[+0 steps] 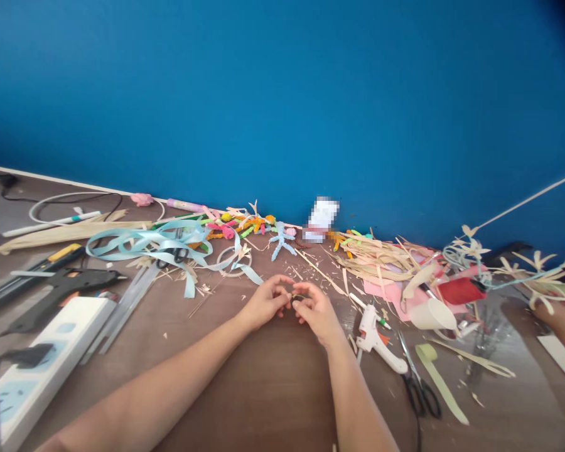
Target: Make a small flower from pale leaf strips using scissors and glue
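My left hand (267,302) and my right hand (316,312) meet over the middle of the brown table (263,383). On both, thumb and fingers are closed in a pinch. Between the fingertips shows a small, thin, dark yellowish piece, too small to name. Beyond them lies a light blue pipe-cleaner figure (281,240), among pale straw-like scraps. To the right of my right hand, apart from it, rests a white glue gun (375,339), with black-handled scissors (418,383) beside it.
At left are light blue ribbon (122,242), a black glue gun (68,285), clear glue sticks (127,307) and a power strip (82,320). Dried strips (381,257), a white cup (433,314) and a green ribbon roll (442,383) lie right. Another person's hand (558,314) is far right.
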### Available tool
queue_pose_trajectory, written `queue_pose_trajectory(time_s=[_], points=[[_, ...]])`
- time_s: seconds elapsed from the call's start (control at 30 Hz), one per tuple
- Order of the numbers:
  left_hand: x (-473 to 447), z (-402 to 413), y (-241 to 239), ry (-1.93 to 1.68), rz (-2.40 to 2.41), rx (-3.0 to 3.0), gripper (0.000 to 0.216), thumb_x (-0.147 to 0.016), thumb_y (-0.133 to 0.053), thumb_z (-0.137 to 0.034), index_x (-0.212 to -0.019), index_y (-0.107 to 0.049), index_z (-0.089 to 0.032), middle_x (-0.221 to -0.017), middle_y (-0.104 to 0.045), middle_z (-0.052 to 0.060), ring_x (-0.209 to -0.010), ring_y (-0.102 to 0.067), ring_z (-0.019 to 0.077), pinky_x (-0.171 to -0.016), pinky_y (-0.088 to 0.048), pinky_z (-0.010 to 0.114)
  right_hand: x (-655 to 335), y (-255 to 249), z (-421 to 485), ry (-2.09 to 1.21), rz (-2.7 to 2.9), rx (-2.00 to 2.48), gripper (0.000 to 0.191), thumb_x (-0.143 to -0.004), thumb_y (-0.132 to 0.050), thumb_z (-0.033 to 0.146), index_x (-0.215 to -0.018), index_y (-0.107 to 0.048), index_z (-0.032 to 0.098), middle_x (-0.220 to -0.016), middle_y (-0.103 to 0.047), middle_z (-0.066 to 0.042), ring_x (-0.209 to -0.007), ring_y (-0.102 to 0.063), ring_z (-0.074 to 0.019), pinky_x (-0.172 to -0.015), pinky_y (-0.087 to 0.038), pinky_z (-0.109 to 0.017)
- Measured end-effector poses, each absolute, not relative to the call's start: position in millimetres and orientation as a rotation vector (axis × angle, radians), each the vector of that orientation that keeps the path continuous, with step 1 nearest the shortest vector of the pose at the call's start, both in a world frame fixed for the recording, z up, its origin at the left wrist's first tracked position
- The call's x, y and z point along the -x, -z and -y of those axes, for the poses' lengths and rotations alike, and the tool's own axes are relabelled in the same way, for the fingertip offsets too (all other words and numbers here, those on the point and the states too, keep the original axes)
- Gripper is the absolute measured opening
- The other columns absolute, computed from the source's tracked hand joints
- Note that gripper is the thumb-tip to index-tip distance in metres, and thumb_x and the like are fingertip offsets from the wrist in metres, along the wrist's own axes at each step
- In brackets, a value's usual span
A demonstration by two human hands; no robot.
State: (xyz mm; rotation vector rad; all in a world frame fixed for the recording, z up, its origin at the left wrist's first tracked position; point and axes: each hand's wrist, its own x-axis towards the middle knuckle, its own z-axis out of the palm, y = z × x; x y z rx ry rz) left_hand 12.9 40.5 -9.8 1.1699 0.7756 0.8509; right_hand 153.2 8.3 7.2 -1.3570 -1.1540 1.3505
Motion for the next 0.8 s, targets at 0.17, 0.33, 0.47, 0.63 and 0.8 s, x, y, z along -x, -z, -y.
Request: queue_pose_trajectory(time_s=[0.17, 0.33, 0.47, 0.63, 0.8], points=[[-12.0, -41.1, 12.3, -0.854, -0.758, -1.227, 0.033, -0.073, -0.051, -0.024, -0.104, -0.041, -0.016, -0.053, -0.046, -0.008, -0.043, -0.044, 0.006, -0.039, -0.037, 0.015, -148.7, -3.7, -8.9, -1.258, 1.273, 1.42, 0.015, -0.067, -0.059, 0.026, -0.08, -0.057, 0.018, -0.057, -0.056, 0.003, -0.044, -0.046, -0.0077, -0.042, -0.04, -0.02], [-11.1, -40.8, 10.5, -0.822, -0.753, -1.26, 0.031, -0.074, -0.048, -0.02, -0.104, -0.041, -0.016, -0.051, -0.046, -0.008, -0.038, -0.038, 0.0041, -0.037, -0.034, 0.014, -149.7, 0.1, -9.8, -1.166, 1.364, 1.43, 0.008, -0.07, -0.054, 0.025, -0.073, -0.057, 0.019, -0.055, -0.055, 0.003, -0.042, -0.044, -0.0082, -0.042, -0.037, -0.021], [-11.2, -41.0, 11.4, -0.83, -0.753, -1.251, 0.031, -0.074, -0.048, -0.019, -0.104, -0.042, -0.016, -0.05, -0.046, -0.008, -0.037, -0.037, 0.0038, -0.037, -0.033, 0.014, -150.6, 0.4, -9.0, -1.064, 1.4, 1.474, 0.005, -0.068, -0.053, 0.023, -0.069, -0.056, 0.019, -0.055, -0.055, 0.002, -0.043, -0.043, -0.0091, -0.042, -0.036, -0.021], [-11.1, -41.4, 12.8, -0.835, -0.747, -1.251, 0.032, -0.073, -0.048, -0.019, -0.105, -0.043, -0.016, -0.051, -0.047, -0.008, -0.038, -0.037, 0.0042, -0.037, -0.033, 0.014, -149.3, -2.0, -7.3, -0.978, 1.447, 1.474, 0.011, -0.067, -0.051, 0.02, -0.077, -0.056, 0.02, -0.059, -0.056, 0.002, -0.047, -0.044, -0.01, -0.046, -0.037, -0.022], [-10.3, -41.0, 12.8, -0.845, -0.752, -1.249, 0.032, -0.073, -0.047, -0.02, -0.105, -0.043, -0.016, -0.051, -0.047, -0.007, -0.04, -0.039, 0.0047, -0.038, -0.033, 0.014, -147.6, -7.9, -5.9, -0.958, 1.508, 1.496, 0.009, -0.07, -0.05, 0.023, -0.074, -0.058, 0.02, -0.061, -0.059, 0.001, -0.05, -0.047, -0.0118, -0.049, -0.039, -0.024]])
